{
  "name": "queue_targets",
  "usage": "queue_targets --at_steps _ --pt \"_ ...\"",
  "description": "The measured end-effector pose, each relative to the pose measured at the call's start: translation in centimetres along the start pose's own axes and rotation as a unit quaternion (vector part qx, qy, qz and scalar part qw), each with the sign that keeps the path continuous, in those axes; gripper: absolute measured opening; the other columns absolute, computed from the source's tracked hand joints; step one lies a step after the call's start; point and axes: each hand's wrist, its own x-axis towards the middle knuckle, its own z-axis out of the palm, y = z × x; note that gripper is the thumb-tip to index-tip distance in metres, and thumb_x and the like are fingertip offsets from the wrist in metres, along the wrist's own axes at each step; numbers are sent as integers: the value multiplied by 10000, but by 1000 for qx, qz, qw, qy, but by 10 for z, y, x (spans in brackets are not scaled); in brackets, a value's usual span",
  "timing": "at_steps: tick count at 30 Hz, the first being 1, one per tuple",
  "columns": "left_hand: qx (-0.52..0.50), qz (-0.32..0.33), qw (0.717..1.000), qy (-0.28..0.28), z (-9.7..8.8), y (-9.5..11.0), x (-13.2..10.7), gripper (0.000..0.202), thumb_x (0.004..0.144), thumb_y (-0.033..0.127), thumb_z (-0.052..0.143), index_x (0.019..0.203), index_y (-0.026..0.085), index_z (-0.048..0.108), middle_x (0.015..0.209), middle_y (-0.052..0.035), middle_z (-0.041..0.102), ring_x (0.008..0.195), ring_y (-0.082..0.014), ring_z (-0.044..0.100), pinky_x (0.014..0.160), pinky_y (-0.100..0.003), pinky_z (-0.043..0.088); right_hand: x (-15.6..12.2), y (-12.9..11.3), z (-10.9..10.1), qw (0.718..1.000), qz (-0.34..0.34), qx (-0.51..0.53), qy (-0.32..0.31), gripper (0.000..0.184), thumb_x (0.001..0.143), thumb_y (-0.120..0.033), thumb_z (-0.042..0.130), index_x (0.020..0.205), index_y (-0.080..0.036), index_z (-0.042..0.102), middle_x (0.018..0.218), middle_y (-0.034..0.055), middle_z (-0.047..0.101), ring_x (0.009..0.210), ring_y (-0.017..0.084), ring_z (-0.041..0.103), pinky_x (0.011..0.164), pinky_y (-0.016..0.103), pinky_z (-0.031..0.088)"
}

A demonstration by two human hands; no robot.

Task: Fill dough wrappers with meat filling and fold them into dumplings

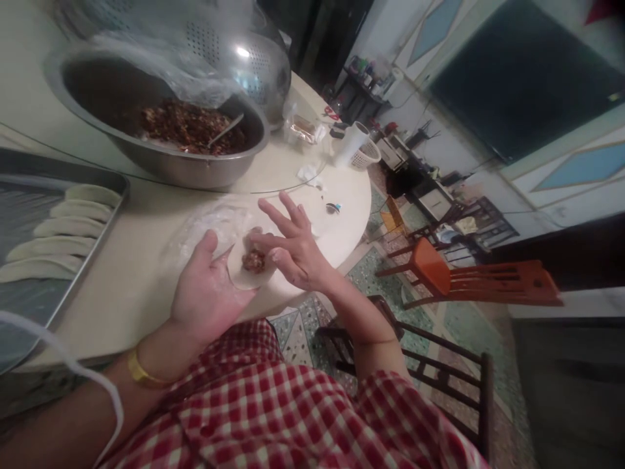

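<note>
My left hand (202,296) is palm up, with a round dumpling wrapper (237,273) lying across its palm and fingers. A lump of dark brown filling (254,261) sits on the wrapper. My right hand (295,251) reaches over from the right, its index finger at the filling and its thumb beside the wrapper's edge. The other fingers of that hand are spread and raised. Beyond both hands stands a large metal bowl (161,159) of chopped filling (180,127), with a spoon (227,129) in it.
At left, a metal tray (105,238) holds several folded dumplings (68,226) in a row. Crumpled clear plastic (205,225) lies on the round table (146,260). A perforated metal colander (263,65) stands behind the bowl. Chairs (430,267) are to the right.
</note>
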Motion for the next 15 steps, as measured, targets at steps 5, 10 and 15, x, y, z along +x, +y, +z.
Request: queue_targets --at_steps 5,10,15 --pt "-1 -12 999 -49 -11 3 -1 516 1027 483 340 1331 148 586 1007 -70 778 900 -211 737 986 -372 549 16 -7 5 999 -6 -16 -45 508 1040 -550 286 1260 -323 683 1628 -19 387 1585 285 126 1266 570 124" --pt "2 -2 994 -113 -15 10 -1 575 1037 511 244 1248 158 646 1029 -84 781 877 -217 739 865 -359 579 16 -25 8 996 -64 -36 -49 483 969 -637 432 1302 -361 647 1622 -32 398 1594 289 76 1278 573 42" --pt "14 0 998 -61 -6 14 -5 636 1023 563 220 1118 148 693 992 -109 787 1148 -281 690 1044 -451 507 13 -39 15 997 -58 -55 -3 598 927 -732 397 1278 -322 654 1606 -15 426 1597 296 25 1276 576 -78"
